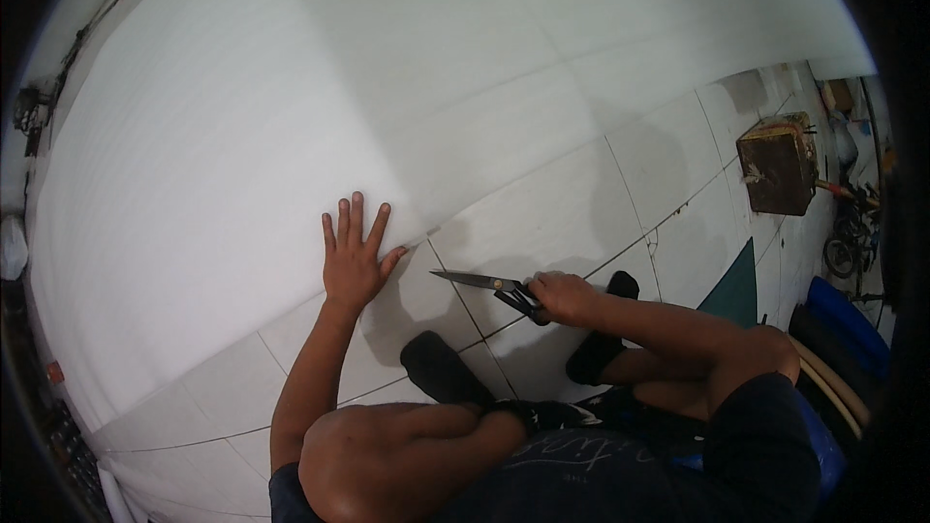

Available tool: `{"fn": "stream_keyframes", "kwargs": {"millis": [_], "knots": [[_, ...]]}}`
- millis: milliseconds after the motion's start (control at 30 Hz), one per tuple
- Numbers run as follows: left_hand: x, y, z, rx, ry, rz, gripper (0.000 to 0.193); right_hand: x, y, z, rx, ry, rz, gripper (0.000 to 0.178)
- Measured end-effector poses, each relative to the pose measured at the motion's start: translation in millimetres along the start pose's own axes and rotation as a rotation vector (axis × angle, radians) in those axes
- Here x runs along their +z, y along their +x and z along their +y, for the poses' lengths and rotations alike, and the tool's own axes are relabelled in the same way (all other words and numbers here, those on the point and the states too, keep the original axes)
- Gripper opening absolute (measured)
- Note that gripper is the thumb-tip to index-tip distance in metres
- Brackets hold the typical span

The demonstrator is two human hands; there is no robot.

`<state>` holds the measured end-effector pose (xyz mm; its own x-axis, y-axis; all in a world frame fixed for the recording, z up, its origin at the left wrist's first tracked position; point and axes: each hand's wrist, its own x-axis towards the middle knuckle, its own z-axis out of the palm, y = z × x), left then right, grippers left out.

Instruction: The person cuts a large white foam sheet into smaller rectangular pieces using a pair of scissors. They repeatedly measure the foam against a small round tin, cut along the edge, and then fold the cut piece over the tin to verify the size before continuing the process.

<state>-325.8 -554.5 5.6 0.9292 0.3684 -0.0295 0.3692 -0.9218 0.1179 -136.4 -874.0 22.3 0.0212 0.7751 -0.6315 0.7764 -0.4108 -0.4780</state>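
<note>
A wide white translucent sheet [213, 155] lies spread over the tiled floor, its near edge running slantwise in front of me. My left hand [356, 257] rests flat on the sheet by that edge, fingers spread. In my right hand [564, 298] is a pair of large scissors [484, 281] with black handles. Their blades look closed and point left, over the bare tiles, apart from the sheet's edge. A small greyish mark [433, 230] shows on the edge between my left hand and the scissors.
My feet in dark socks [441, 368] are on the tiles [542, 252] just below the scissors. To the right stand a worn brown box [778, 165], a green sheet [733, 286] and blue and black rolled material [845, 324]. Clutter [852, 232] lies farther right.
</note>
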Motion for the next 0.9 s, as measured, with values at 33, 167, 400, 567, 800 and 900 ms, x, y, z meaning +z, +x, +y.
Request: {"fn": "stream_keyframes", "kwargs": {"millis": [33,167,400,567,800,900], "knots": [[-1.0,0.2,1.1,-0.006,-0.013,0.005,0.072,-10.7,-2.0,-8.7,0.056,0.07,-0.075,0.051],[-12.0,8.7,11.7,-0.018,-0.12,0.008,0.071,45.4,-17.1,8.2,0.136,1.015,-0.194,0.041],[-2.4,5.8,29.6,-0.116,-0.276,0.056,0.069,38.0,-6.1,-56.4,0.347,1.139,-0.017,0.046],[0.3,8.3,33.9,-0.111,-0.408,0.183,0.064,48.4,14.1,-70.1,0.138,1.003,0.183,0.05],[7.2,6.4,31.7,-0.133,-0.408,0.215,0.054,24.9,53.4,-92.8,0.143,0.943,0.221,0.058],[8.4,7.4,32.0,-0.138,-0.427,0.232,0.054,22.9,61.0,-94.8,0.162,0.947,0.235,0.061]]}}
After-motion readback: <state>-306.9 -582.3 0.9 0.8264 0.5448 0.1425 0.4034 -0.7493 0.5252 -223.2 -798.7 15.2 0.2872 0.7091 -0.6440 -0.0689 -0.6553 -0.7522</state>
